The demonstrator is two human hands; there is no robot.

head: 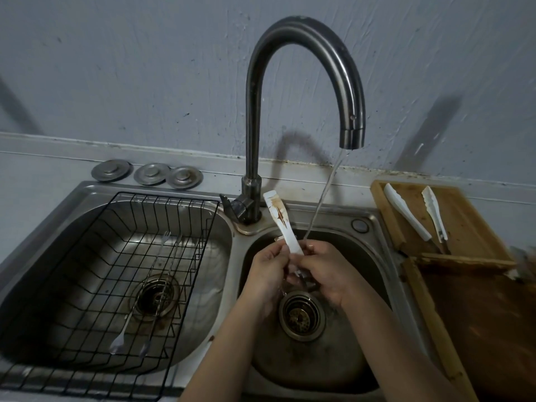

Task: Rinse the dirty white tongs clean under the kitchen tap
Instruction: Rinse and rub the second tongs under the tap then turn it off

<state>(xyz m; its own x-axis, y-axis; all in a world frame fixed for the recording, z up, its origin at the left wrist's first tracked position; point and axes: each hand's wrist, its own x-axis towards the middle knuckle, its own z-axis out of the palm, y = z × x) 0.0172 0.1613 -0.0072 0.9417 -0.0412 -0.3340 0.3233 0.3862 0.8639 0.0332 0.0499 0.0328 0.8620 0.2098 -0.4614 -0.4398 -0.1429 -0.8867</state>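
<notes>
1. Step in hand — the rinse is under way: the gooseneck tap [304,91] runs, and its thin stream [322,195] lands on the hands just right of the white tongs [280,224], not on the blade.
2. The tongs stand tilted over the right sink basin [362,256], below and left of the tap's spout. The brown-stained tip points up toward the tap's base, and the lower end is buried between the hands.
3. The left hand [268,271] has its fingers clasped round the tongs' lower part. The right hand [322,271] is curled on the same end; whether it grips or rubs I cannot tell.
4. Next move, as I judge it: swing the stained tip rightward into the stream — the smear looks untouched by water.
5. Room: open basin below the spout. Left of the tap, a black wire rack [121,271] fills the other basin. Right of it, the wooden tray [475,227] holding two more white tongs [406,211] borders the rim.
</notes>
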